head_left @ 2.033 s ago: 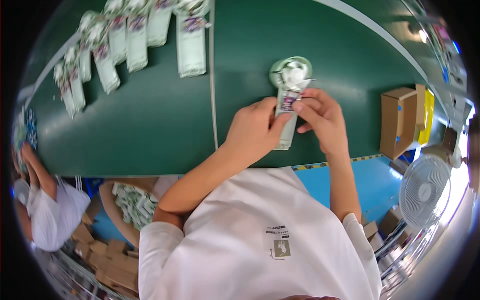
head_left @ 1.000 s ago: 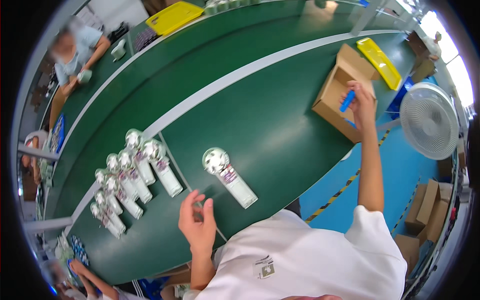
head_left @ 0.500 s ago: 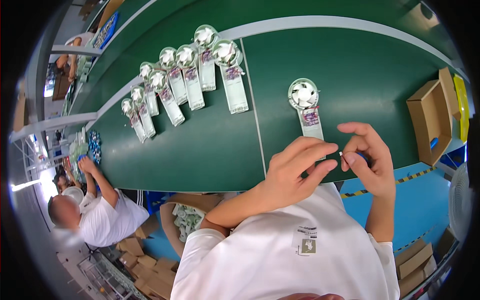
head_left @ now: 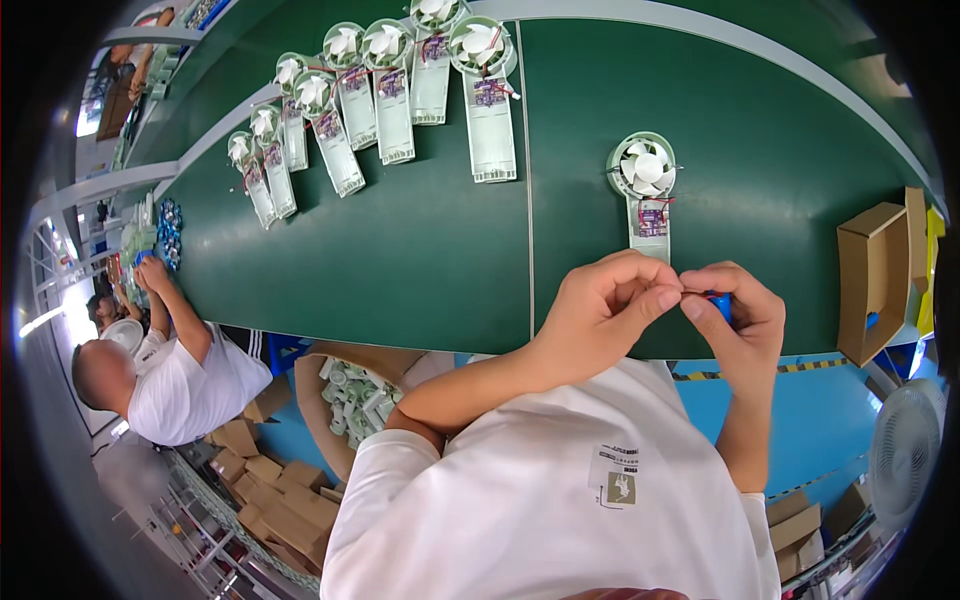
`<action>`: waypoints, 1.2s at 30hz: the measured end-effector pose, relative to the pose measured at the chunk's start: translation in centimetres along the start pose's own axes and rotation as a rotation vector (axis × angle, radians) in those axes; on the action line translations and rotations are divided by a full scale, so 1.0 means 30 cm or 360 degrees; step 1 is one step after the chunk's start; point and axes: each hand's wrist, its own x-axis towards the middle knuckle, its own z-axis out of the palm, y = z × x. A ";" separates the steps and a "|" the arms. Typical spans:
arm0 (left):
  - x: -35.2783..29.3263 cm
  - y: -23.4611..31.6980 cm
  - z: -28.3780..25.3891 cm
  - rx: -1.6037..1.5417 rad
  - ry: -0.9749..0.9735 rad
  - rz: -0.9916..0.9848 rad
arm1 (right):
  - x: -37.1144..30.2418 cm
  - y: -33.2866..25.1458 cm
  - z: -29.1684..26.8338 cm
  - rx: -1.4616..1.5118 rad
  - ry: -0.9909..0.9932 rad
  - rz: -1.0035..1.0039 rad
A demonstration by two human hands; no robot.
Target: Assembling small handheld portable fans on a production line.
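Note:
Close to the front edge of the green bench, my right hand holds a small blue cylindrical battery between thumb and fingers. Thin red and dark wires run from it toward my left hand. The fingertips of that hand are pinched on the wire end, and they hide its connector. Just beyond both hands lies a handheld fan half, its white blades in a round pale green ring and a purple circuit board in the handle. Its lower end is covered by my left hand.
Several similar fan halves lie in a cluster on the bench to the left. An open cardboard box stands at the right end. Left of my body, a carton holds pale parts. A co-worker sits farther left.
My left hand has come up to the right hand and closed on the wire end, whose white connector showed before. The blue battery is more visible. My view has shifted slightly.

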 end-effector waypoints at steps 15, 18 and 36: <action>0.075 -0.096 -0.055 0.1277 0.0569 0.0404 | 0.068 0.129 0.006 -0.0579 0.0231 -0.0053; 0.097 -0.113 -0.070 0.1221 0.0321 0.0297 | 0.094 0.119 0.009 -0.0882 0.0177 -0.0247; 0.106 -0.142 -0.079 0.1300 0.0371 0.0435 | 0.152 0.066 0.002 -0.1567 -0.0136 -0.0540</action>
